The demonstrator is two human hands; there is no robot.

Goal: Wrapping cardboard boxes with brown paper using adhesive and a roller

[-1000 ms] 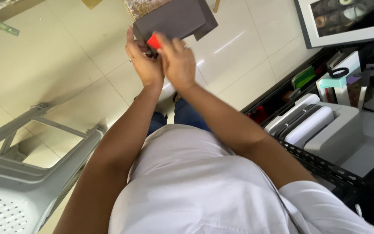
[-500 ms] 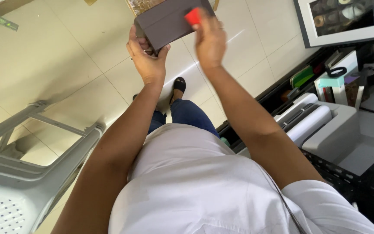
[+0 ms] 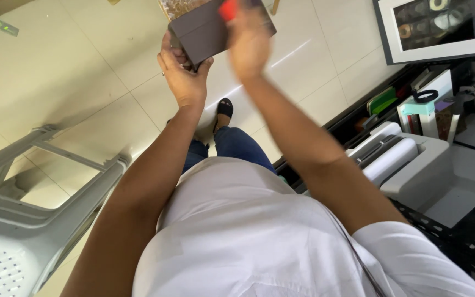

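left hand [image 3: 185,77] grip clamps the dark panel's [image 3: 204,34] lower corner; right hand [image 3: 248,41] pinches a red piece [image 3: 227,9].

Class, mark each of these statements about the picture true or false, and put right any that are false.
1. The left hand grips the lower corner of a dark flat board. True.
2. The right hand holds a blue object against the board. False: the small object at its fingertips is red.
3. A grey plastic chair stands to the person's left. True.
4. The floor is covered in dark carpet. False: it is pale glossy floor tile.
5. The person wears a white shirt. True.
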